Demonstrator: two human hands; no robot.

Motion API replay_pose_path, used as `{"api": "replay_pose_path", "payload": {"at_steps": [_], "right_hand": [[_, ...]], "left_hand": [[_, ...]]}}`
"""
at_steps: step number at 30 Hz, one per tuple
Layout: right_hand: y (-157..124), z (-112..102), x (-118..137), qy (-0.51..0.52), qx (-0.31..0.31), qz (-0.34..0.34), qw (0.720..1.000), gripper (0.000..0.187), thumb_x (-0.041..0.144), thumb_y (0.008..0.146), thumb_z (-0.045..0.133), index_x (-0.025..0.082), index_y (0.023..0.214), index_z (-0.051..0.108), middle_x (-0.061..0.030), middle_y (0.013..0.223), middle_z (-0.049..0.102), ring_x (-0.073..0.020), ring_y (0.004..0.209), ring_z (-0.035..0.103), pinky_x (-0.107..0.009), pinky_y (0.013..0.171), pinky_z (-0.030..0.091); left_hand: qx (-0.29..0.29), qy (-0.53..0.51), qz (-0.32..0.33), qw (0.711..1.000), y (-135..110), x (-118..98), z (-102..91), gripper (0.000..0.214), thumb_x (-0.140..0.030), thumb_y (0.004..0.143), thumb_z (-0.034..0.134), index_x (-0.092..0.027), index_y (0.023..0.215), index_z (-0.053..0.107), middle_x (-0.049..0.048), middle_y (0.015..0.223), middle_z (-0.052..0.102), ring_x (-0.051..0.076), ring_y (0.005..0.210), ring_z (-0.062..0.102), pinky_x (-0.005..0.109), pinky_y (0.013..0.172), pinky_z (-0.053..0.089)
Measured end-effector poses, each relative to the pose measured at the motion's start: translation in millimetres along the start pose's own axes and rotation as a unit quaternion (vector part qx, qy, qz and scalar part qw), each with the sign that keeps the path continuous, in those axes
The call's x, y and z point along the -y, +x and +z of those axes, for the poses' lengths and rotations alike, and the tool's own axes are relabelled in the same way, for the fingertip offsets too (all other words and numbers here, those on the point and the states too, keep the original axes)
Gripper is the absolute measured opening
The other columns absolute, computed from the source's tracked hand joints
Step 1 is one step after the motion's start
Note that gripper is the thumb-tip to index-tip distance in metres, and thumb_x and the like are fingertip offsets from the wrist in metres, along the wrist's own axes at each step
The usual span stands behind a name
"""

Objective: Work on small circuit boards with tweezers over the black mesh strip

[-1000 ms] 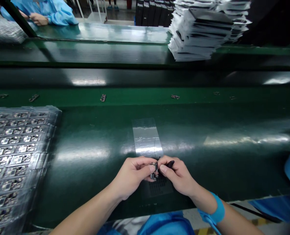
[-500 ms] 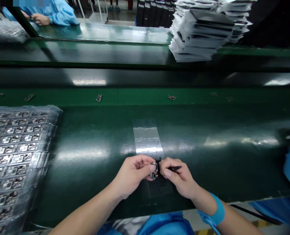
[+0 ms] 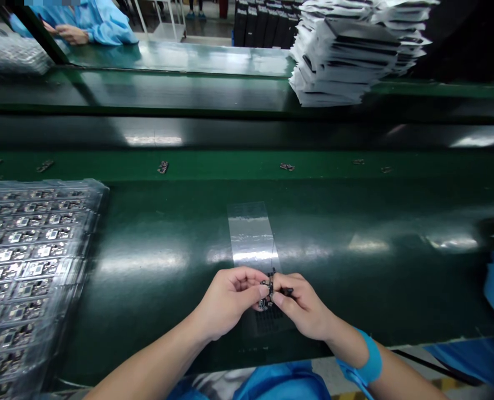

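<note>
At the near edge of a dark green workbench [image 3: 155, 233], a person's left hand [image 3: 228, 300] and right hand [image 3: 303, 305] meet over a small circuit board [image 3: 267, 291], each pinching it between thumb and fingertips, left hand on its left side, right hand on its right. The right hand also grips a thin dark tool [image 3: 287, 290] whose tip juts to the right past the fingers. A blue wrist strap [image 3: 372, 361] circles the right wrist. Just beyond the hands, a clear plastic strip [image 3: 250, 233] lies flat on the bench, running away from the worker. To the left, a stack of clear trays [image 3: 30, 261] holds rows of small boards. Farther off, loose parts [image 3: 162, 166] sit spaced along a lighter green conveyor belt [image 3: 230, 161]. At far right, a pile of black-and-white packets [image 3: 347, 50] rests on the far bench; at far left, another worker's blue sleeve [image 3: 105, 22] shows.
</note>
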State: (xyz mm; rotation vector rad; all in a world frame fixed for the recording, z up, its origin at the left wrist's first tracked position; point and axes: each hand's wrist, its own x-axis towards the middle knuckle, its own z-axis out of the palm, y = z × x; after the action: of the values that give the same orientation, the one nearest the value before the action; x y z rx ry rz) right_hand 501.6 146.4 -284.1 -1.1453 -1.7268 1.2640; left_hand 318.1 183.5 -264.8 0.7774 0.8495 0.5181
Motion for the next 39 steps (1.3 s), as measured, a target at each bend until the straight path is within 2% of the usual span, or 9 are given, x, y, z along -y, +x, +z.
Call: {"api": "replay_pose_path", "payload": {"at_steps": [4,15,24,28,33,39], "right_hand": [[0.0,-1.3,0.5,-0.009,-0.044,-0.001,0.999,0.024,0.023,0.091,0.044,0.019,0.068,0.048,0.0040,0.059,0.044,-0.0123,0.053,0.045,-0.025,0.055,0.034],[1.3,2.8,-2.5,-0.038,-0.059,-0.004,0.998,0.027,0.022,0.092,0.046,0.019,0.065,0.046,0.0049,0.057,0.044,-0.0111,0.050,0.045,-0.023,0.052,0.034],[-2.6,5.1,-2.7,-0.068,-0.063,-0.035,0.995,0.024,0.018,0.091,0.043,0.020,0.067,0.044,0.0047,0.057,0.041,-0.0116,0.049,0.043,-0.025,0.052,0.034],[-1.8,3.6,-3.5,-0.032,-0.072,-0.009,0.997,0.029,0.025,0.094,0.043,0.020,0.066,0.048,0.0035,0.057,0.044,-0.0123,0.050,0.043,-0.025,0.052,0.035],[-4.3,3.6,-12.0,0.069,-0.125,0.008,0.990,0.034,0.034,0.097,0.043,0.018,0.070,0.056,0.0014,0.060,0.047,-0.0141,0.053,0.046,-0.026,0.052,0.037],[-4.3,4.0,-11.9,0.040,-0.112,0.015,0.993,0.035,0.035,0.098,0.044,0.018,0.071,0.057,0.0006,0.062,0.050,-0.0145,0.054,0.048,-0.026,0.054,0.038]], "left_hand": [[-0.010,0.001,-0.004,1.000,0.0,-2.0,-0.3,0.025,-0.029,0.073,0.075,-0.009,0.088,0.070,0.0032,0.073,0.064,0.011,0.067,0.057,0.024,0.063,0.050],[0.007,0.019,0.019,1.000,1.4,5.0,-0.8,0.021,-0.027,0.076,0.074,-0.011,0.089,0.070,0.0033,0.076,0.065,0.011,0.068,0.057,0.025,0.065,0.050],[0.016,0.031,0.024,0.999,0.2,6.2,0.2,0.019,-0.026,0.077,0.073,-0.011,0.088,0.071,0.0045,0.075,0.067,0.011,0.066,0.057,0.026,0.067,0.047],[0.007,0.029,0.027,0.999,0.5,4.4,0.6,0.019,-0.026,0.077,0.073,-0.012,0.088,0.071,0.0037,0.075,0.067,0.011,0.067,0.057,0.025,0.066,0.048],[-0.015,0.021,0.012,1.000,0.3,1.4,-0.2,0.023,-0.029,0.074,0.075,-0.011,0.088,0.070,0.0034,0.073,0.066,0.011,0.067,0.058,0.024,0.064,0.048],[-0.024,0.006,0.005,1.000,1.7,-0.7,-2.2,0.028,-0.032,0.072,0.077,-0.011,0.089,0.070,0.0035,0.073,0.066,0.012,0.067,0.058,0.025,0.063,0.049]]}}
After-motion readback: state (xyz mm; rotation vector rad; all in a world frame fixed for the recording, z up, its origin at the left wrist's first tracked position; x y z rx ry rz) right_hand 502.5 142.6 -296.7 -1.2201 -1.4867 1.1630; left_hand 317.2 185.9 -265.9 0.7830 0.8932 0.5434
